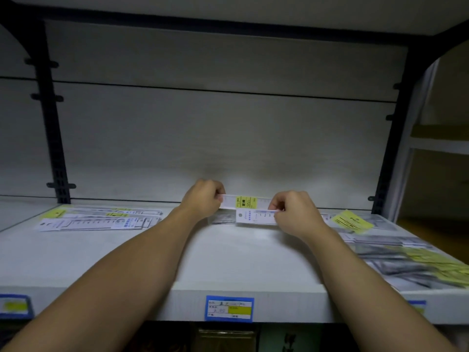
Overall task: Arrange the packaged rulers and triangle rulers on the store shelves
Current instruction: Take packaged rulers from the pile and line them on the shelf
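Both hands' fingers pinching ruler pkg ends

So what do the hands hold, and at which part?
A packaged ruler, held level above the shelf: left hand pinches its left end, right hand its right end.

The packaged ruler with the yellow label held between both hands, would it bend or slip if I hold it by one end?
The yellow-label ruler spans straight between the left hand and right hand, so it is probably fairly stiff. It looks thin, likely light. Its glossy sleeve may be slippery.
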